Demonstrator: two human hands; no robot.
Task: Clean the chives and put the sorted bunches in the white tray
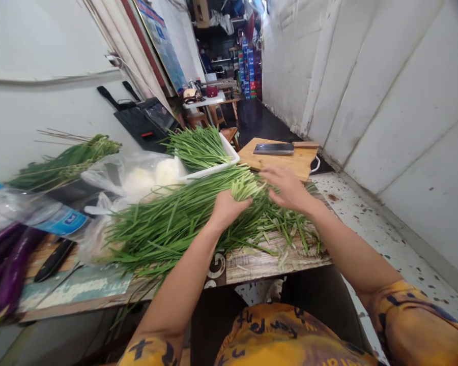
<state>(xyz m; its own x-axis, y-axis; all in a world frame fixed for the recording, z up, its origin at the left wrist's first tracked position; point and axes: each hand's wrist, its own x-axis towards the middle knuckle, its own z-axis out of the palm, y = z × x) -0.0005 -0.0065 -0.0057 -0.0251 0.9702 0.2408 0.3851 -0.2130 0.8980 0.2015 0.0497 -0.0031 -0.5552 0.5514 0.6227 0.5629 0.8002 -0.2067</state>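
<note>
A long bundle of garlic chives [164, 218] lies across the table, its green leaves to the left and its pale stem ends to the right. Near those pale ends, my left hand [229, 209] is closed around the chives. Just right of the stem tips is my right hand [288, 189], fingers apart and a little blurred, with nothing visible in it. Below it, loose trimmed bits of chive [286, 229] are scattered over the wood-patterned tabletop [248, 267].
Behind the bundle stands a white tray [232, 155] of chives, beside a cutting board [255, 152] with a cleaver [275, 148] on it. At left are a plastic bag [110, 173] with white contents, a water bottle [57, 216], a black-handled knife [55, 260] and eggplants [17, 269].
</note>
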